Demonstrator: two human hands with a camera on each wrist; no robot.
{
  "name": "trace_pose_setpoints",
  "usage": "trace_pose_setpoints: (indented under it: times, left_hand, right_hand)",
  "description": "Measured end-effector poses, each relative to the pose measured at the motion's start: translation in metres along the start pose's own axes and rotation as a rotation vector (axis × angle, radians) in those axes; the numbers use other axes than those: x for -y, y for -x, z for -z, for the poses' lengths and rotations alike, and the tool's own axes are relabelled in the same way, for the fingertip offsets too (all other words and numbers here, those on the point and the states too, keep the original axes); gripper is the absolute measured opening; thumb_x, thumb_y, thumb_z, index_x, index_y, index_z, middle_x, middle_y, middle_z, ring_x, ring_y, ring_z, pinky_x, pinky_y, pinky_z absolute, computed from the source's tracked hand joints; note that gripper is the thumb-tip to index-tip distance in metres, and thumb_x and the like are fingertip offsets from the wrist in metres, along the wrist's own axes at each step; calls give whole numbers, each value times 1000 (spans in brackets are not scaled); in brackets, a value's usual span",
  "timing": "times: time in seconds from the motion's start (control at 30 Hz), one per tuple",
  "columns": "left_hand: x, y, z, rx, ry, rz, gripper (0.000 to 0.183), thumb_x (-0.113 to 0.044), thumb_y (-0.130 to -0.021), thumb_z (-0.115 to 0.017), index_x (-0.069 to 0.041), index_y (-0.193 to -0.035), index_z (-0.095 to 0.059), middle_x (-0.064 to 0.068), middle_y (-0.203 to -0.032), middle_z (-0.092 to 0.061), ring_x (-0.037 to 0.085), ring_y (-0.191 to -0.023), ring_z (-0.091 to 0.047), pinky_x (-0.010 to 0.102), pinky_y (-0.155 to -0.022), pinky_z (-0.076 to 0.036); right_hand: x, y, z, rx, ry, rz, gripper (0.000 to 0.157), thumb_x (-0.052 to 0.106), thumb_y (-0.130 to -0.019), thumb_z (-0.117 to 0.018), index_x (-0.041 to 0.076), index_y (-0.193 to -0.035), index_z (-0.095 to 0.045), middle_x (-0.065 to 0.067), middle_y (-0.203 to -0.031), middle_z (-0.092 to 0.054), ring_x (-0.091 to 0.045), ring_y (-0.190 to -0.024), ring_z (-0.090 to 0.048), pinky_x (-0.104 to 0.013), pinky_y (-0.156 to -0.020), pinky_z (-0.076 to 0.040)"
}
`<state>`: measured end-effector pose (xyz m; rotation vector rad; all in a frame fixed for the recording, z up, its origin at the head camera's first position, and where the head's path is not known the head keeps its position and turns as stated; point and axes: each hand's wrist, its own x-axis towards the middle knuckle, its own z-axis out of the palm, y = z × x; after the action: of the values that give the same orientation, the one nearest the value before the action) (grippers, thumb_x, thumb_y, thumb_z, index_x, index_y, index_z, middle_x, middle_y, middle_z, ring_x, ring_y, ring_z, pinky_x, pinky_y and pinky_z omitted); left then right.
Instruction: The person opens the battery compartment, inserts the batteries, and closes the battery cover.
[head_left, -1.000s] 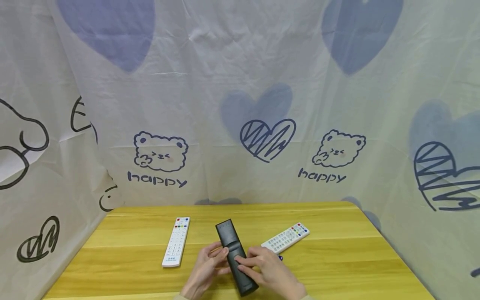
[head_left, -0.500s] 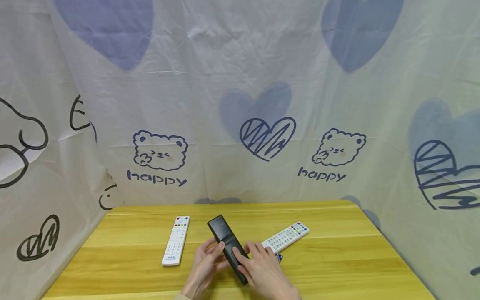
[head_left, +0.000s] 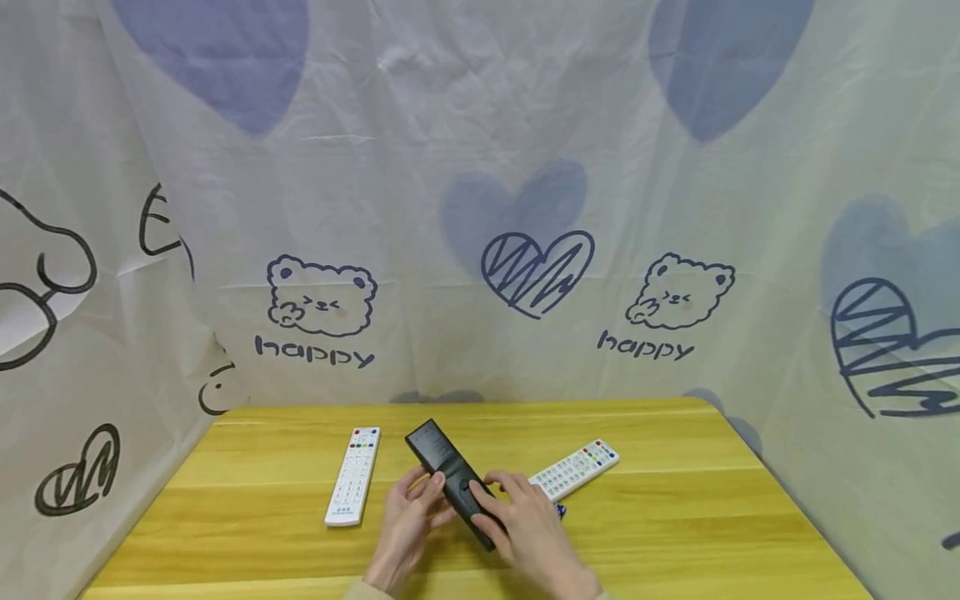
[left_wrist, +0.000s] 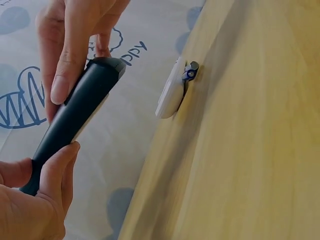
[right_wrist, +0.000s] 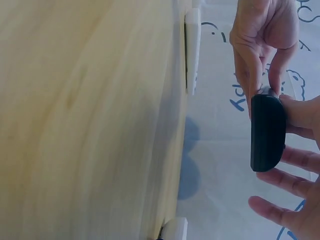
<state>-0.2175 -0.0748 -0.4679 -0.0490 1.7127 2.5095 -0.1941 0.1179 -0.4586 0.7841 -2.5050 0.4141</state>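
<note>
Turning the black remote [head_left: 453, 479] between both hands.
Its far end points nearer 11 o'clock than a second ago, which probably brings its upward face better under your right fingertips. You hold it above the table [head_left: 247, 508], between one white remote [head_left: 352, 479] at 9 o'clock and another [head_left: 567, 477] at 3. Your left hand [head_left: 408, 517] pinches its middle; your right hand [head_left: 528, 529], fingers partly spread, grips the near part, how firmly you cannot tell. Its underside is hidden from the head view; small blue cylinders [left_wrist: 191, 70] are hard to make out.
</note>
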Motion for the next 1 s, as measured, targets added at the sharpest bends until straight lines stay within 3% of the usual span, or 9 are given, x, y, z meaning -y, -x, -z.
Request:
trace_pose_setpoints:
  times: [0.23, 0.43, 0.53, 0.67, 0.77, 0.87, 0.93, 1.0]
  left_hand:
    - [3, -1, 0, -8, 25, 13, 63, -17, -104, -56, 14, -149, -25, 1, -104, -71, 9, -84, -70, 26, -79, -64]
    - [6, -4, -4, 6, 77, 57, 65, -26, -103, -58, 14, -147, -32, -2, -105, -71, 8, -91, -68, 24, -82, -62]
    - [7, -5, -8, 16, 71, 65, 74, -36, -102, -59, 12, -149, -30, -1, -111, -69, 8, -94, -67, 23, -83, -60]
    - [7, -4, -12, 28, -66, 33, 76, -48, -102, -54, 5, -149, -28, 12, -126, -67, 11, -102, -65, 29, -87, -58]
    - [9, -2, -14, 91, -169, -17, 68, -46, -105, -48, -1, -150, -23, 28, -139, -58, 27, -120, -63, 44, -101, -56]
    - [10, 0, -13, 166, -216, -70, 65, -38, -108, -46, -5, -154, -13, 35, -144, -50, 39, -136, -52, 55, -112, -47]
    - [11, 0, -12, 174, -247, -105, 65, -33, -108, -46, -5, -155, -11, 37, -141, -52, 42, -135, -52, 56, -112, -47]
    - [11, -1, -9, 136, -298, -142, 64, -31, -108, -48, -4, -155, -13, 36, -134, -57, 40, -125, -60, 51, -107, -53]
  right_hand:
    - [-2, -1, 0, 17, -31, 5, 38, 33, -98, -64, 18, -133, -67, -4, -119, -66, -16, -98, -63, -29, -73, -54]
    - [0, -2, 1, 128, -214, -96, 52, 38, -96, -67, 13, -142, -59, -5, -124, -62, -12, -92, -60, -21, -70, -52]
    - [1, -3, -1, 116, -303, -139, 57, 34, -92, -72, 9, -141, -59, -8, -124, -62, -15, -95, -62, -22, -73, -53]
    - [2, -4, -5, 53, -415, -178, 53, 26, -91, -72, 2, -137, -61, -12, -121, -67, -19, -96, -66, -20, -74, -53]
    - [2, -4, -6, 42, -525, -205, 51, 25, -94, -69, -1, -137, -59, -17, -123, -68, -24, -101, -68, -20, -76, -57]
    - [1, -5, -7, 64, -608, -206, 52, 27, -98, -65, -2, -141, -55, -22, -128, -66, -30, -106, -68, -22, -79, -61]
    - [0, -5, -7, 98, -655, -197, 52, 28, -101, -62, -1, -143, -53, -24, -133, -63, -33, -105, -69, -23, -79, -62]
    - [0, -4, -7, 133, -690, -191, 52, 31, -102, -59, -1, -144, -52, -25, -136, -61, -34, -103, -70, -22, -78, -62]
